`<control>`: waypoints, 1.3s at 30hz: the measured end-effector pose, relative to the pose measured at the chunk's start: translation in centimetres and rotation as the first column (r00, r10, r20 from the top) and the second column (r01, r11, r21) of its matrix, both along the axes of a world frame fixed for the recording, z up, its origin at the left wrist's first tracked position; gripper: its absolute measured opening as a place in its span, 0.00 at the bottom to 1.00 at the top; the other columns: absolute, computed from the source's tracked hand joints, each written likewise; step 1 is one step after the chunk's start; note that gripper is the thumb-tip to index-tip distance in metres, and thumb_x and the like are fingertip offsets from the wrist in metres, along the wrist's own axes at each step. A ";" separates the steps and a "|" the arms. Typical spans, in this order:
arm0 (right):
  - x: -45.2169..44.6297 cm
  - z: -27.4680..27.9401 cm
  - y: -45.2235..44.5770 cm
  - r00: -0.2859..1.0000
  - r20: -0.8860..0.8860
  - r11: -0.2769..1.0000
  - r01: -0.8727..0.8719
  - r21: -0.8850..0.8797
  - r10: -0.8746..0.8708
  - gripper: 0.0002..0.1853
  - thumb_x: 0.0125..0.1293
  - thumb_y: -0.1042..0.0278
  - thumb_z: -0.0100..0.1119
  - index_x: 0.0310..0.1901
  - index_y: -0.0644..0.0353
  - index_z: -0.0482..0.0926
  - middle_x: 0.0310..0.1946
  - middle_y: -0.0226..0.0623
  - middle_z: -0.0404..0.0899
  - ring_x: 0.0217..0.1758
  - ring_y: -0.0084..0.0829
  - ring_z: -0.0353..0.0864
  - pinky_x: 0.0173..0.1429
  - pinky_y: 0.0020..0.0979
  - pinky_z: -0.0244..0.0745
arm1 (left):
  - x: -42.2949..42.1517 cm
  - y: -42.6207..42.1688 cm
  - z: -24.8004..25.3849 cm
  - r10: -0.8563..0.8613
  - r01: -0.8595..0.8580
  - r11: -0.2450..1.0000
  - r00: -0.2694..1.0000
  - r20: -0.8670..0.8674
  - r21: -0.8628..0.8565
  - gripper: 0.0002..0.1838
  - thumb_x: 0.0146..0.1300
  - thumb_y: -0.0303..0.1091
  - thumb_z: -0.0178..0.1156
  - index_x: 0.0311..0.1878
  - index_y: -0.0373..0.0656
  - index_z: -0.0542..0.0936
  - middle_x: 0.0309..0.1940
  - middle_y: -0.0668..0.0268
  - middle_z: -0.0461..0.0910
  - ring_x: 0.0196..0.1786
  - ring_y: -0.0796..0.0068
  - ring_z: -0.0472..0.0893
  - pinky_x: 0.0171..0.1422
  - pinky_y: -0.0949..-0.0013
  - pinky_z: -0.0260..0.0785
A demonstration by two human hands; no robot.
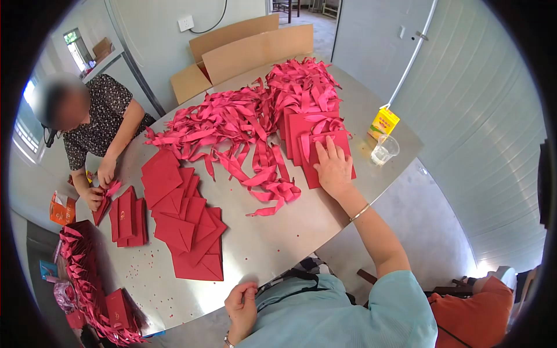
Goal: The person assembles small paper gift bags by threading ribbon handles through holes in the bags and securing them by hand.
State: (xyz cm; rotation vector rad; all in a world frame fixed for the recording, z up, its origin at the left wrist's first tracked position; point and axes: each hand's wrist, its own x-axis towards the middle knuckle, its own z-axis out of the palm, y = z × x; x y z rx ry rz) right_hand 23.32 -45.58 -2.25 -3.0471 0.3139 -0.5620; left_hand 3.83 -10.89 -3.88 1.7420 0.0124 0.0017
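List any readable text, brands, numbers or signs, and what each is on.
None legible enough to quote.
Yellow carton: printing, too blurred.
Orange box: pale lettering, too small.
Red envelope near the co-worker: gold mark, too small.
Lower-left red envelope: gold mark, unreadable.

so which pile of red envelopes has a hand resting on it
The far-right pile, partly under pink ribbons: the right hand lies on it. The fanned middle pile and smaller pile left of it have none.
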 end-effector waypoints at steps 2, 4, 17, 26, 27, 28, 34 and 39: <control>-0.7 -0.1 -0.2 0.995 0.101 0.999 0.010 0.044 -0.014 0.37 0.60 0.58 0.65 0.71 0.52 0.63 0.73 0.44 0.57 0.71 0.45 0.61 0.69 0.53 0.57 | 0.0 -0.1 0.0 0.002 -0.002 1.000 1.000 0.003 -0.011 0.04 0.68 0.26 0.60 0.41 0.36 0.82 0.31 0.64 0.83 0.35 0.78 0.80 0.43 0.75 0.74; -1.8 -0.2 -0.2 0.958 0.266 0.992 0.092 0.084 -0.111 0.43 0.57 0.55 0.68 0.72 0.57 0.59 0.74 0.47 0.55 0.74 0.48 0.57 0.71 0.54 0.52 | -0.2 0.2 0.0 0.009 -0.010 1.000 1.000 -0.009 -0.010 0.04 0.68 0.25 0.60 0.41 0.36 0.82 0.32 0.64 0.83 0.35 0.77 0.81 0.43 0.74 0.74; -2.4 -1.4 -2.7 0.714 0.600 0.778 -0.125 0.616 -0.360 0.44 0.50 0.69 0.75 0.68 0.64 0.61 0.59 0.48 0.68 0.65 0.47 0.66 0.70 0.41 0.63 | 0.0 0.3 -0.9 -0.024 0.021 0.996 0.999 0.040 0.082 0.03 0.66 0.24 0.60 0.40 0.38 0.82 0.32 0.62 0.83 0.35 0.74 0.81 0.42 0.73 0.74; -0.4 -1.8 -3.1 0.796 0.557 0.874 -0.077 0.481 -0.236 0.41 0.54 0.59 0.74 0.66 0.65 0.65 0.60 0.51 0.70 0.64 0.51 0.68 0.69 0.44 0.63 | -0.2 0.5 0.1 -0.065 0.053 0.986 0.995 0.074 0.158 0.05 0.66 0.20 0.57 0.43 0.36 0.81 0.34 0.64 0.83 0.38 0.77 0.80 0.46 0.75 0.74; -0.9 -1.7 -2.9 0.799 0.557 0.903 -0.043 0.427 -0.226 0.41 0.54 0.58 0.73 0.66 0.65 0.65 0.60 0.51 0.70 0.65 0.51 0.67 0.69 0.45 0.62 | -0.1 0.6 0.2 -0.081 0.063 0.985 0.991 0.108 0.160 0.06 0.66 0.19 0.57 0.43 0.36 0.81 0.34 0.64 0.83 0.38 0.77 0.80 0.46 0.75 0.73; -1.3 -1.7 -2.8 0.815 0.540 0.910 -0.038 0.412 -0.210 0.40 0.56 0.56 0.72 0.67 0.63 0.65 0.61 0.50 0.70 0.67 0.50 0.66 0.70 0.47 0.59 | 0.1 0.6 0.5 -0.098 0.078 0.982 0.989 0.115 0.169 0.06 0.66 0.20 0.57 0.43 0.37 0.81 0.34 0.64 0.82 0.37 0.77 0.80 0.46 0.75 0.73; -3.2 -2.5 -1.2 0.841 0.537 0.957 -0.096 0.275 -0.070 0.36 0.63 0.53 0.65 0.68 0.61 0.65 0.65 0.47 0.67 0.69 0.47 0.64 0.71 0.50 0.53 | 0.3 0.8 0.5 -0.104 0.084 0.981 0.989 0.109 0.176 0.04 0.65 0.21 0.60 0.41 0.38 0.80 0.35 0.59 0.82 0.36 0.67 0.82 0.42 0.70 0.74; -3.8 0.0 0.9 0.809 0.586 0.997 -0.073 0.027 0.044 0.30 0.65 0.57 0.62 0.65 0.62 0.69 0.62 0.45 0.72 0.65 0.45 0.68 0.68 0.48 0.56 | 0.2 0.8 0.0 -0.114 0.095 0.987 0.982 0.150 0.129 0.05 0.64 0.21 0.60 0.42 0.38 0.80 0.35 0.59 0.82 0.37 0.64 0.82 0.43 0.68 0.75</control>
